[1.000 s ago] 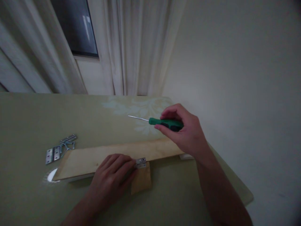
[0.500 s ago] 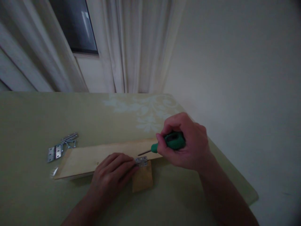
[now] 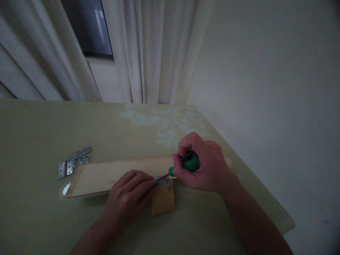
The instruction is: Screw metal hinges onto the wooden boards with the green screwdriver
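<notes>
the right hand [image 3: 203, 164] grips a screwdriver [image 3: 190, 161] over a hinge [image 3: 165, 182], which the left hand [image 3: 130, 193], fingers bunched, holds against a board [image 3: 102, 179].

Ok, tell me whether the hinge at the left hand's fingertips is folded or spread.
Spread: the hinge has one leaf on the long board, the other over the small block. The left hand touches its left end.
</notes>
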### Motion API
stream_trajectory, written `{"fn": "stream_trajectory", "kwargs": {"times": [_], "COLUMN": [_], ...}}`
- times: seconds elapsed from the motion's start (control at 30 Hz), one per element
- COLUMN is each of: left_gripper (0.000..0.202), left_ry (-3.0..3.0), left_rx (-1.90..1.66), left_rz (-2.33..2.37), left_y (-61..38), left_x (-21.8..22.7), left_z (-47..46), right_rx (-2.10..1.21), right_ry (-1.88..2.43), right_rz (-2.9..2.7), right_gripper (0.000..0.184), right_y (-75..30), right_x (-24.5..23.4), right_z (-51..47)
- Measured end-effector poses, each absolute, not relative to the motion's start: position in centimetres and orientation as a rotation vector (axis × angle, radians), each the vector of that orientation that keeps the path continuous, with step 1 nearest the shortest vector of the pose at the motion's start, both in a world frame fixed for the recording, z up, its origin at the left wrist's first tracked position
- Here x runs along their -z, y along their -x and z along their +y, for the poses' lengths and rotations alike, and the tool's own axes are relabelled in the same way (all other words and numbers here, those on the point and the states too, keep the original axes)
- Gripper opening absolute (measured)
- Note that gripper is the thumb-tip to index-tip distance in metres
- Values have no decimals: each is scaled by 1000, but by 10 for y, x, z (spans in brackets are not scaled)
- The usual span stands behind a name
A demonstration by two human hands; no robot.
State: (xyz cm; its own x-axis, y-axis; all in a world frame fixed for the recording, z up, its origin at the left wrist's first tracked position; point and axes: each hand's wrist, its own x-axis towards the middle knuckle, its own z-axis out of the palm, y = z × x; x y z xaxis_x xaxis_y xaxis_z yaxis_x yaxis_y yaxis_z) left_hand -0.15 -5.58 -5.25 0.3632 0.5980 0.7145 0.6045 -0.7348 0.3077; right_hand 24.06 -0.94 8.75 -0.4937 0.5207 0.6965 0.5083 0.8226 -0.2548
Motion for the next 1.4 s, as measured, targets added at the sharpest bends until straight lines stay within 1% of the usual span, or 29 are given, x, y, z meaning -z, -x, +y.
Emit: {"fn": "stream_trajectory", "kwargs": {"times": [0.27,0.47,0.67,0.8,0.9,0.93,1.07,1.1,1.27,1.33,1.4], "left_gripper": [11,10,7,9,11,11,10,11,10,9,7], "left_ry": [2582,2586,2598,2581,2587,2596,2594,2584,2605,2611,2606], "left_rx": [1353,1364,1358,1368,1359,1352,1325,1319,1300,1300,1297], "left_rz": [-1144,-1161,-1154,-1146,-1132,-1135,-1145,-1141,-1143,-1144,-1147], "left_y": [1,1,2,1,1,2,3,3,3,3,2], "left_x": [51,51,53,50,50,50,51,51,52,53,54], "left_z": [-56,-57,-57,-56,-56,-56,-56,-56,-57,-57,-56], "right_rx": [-33,-9,-59,-173,-303,-331,-424,-448,-519,-608,-706], "right_ry": [739,757,795,761,707,702,570,521,494,438,380], "right_rz": [-2186,-2157,-2203,-2255,-2264,-2259,-2301,-2319,-2321,-2311,-2287], "right_gripper": [29,30,31,33,42,42,25,25,51,53,48], "right_y": [-241,-241,-242,-243,-242,-241,-237,-236,-238,-238,-236], "right_x": [-86,-87,-88,-93,-96,-96,-96,-97,-106,-106,-104], "right_z": [-7,-7,-7,-14,-19,-20,-18,-17,-18,-15,-10]}}
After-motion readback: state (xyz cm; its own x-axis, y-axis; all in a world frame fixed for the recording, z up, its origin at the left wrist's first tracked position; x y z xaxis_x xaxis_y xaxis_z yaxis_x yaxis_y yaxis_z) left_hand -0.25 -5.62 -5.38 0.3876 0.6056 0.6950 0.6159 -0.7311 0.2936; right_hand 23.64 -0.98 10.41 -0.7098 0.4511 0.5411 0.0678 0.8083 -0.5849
